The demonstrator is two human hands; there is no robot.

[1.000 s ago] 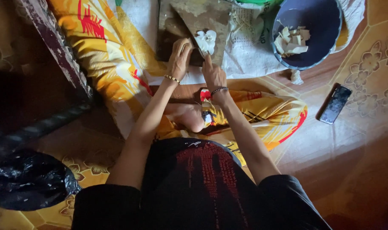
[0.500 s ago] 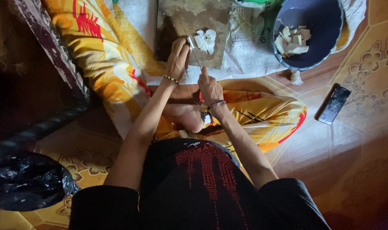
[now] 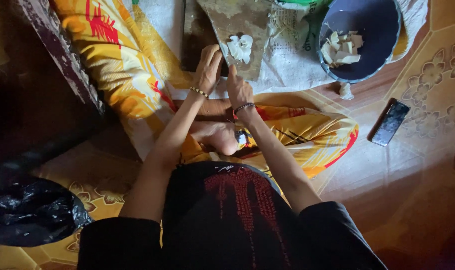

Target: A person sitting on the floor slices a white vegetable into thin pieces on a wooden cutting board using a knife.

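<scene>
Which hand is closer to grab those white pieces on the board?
Probably the right hand. Its raised fingertip sits just below the white pieces on the board. The left hand rests at the board's left edge, slightly farther away.

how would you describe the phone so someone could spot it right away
Start at the dark blue bowl of pale pieces at the upper right. Below it, on the patterned floor tiles, lies the phone, the only flat, dark, glossy rectangle there.

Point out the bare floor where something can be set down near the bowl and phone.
Bare tiled floor lies below the phone, right of the yellow cloth. Crowded: the cutting board, where the left hand and right hand work, and the blue bowl.
</scene>
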